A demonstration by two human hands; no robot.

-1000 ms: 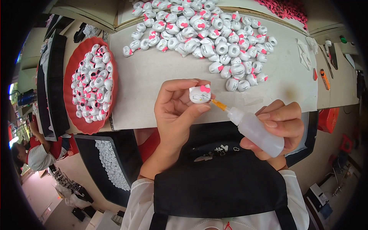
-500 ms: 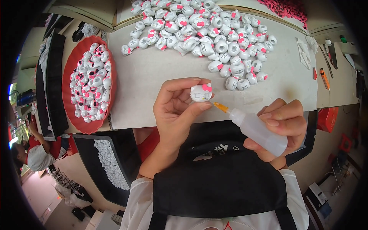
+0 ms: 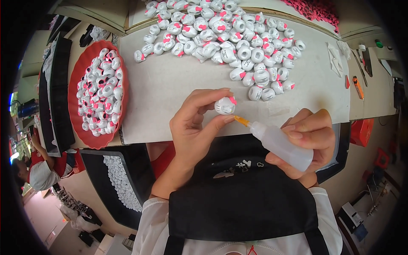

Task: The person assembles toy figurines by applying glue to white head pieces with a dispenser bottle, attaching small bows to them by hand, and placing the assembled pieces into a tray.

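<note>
Here, a pale work surface [image 3: 170, 91] fills the upper half of the head view. A large heap of small white figurine heads with pink bows [image 3: 229, 36] covers its far part. A round red tray [image 3: 75, 80], filled with more of the same heads, rests at the surface's left edge. A black tray of small white pieces [image 3: 121, 178] lies lower left, below the surface edge. The person's black apron [image 3: 242, 204] occupies the lower centre.

The left hand [image 3: 193, 127] is raised just in front of the near edge of the surface, its fingers curled closed around a single white figurine head [image 3: 225, 105], pinched between thumb and fingertips, pink bow to the right. The right hand [image 3: 308, 138] is wrapped firmly around a translucent squeeze bottle [image 3: 280, 144], tilted with its orange nozzle [image 3: 241, 121] pointing up-left; the tip lies just below the held head, beside the left thumb. Whether the tip touches the head cannot be told. An orange-handled tool [image 3: 358, 86] lies far right.
</note>
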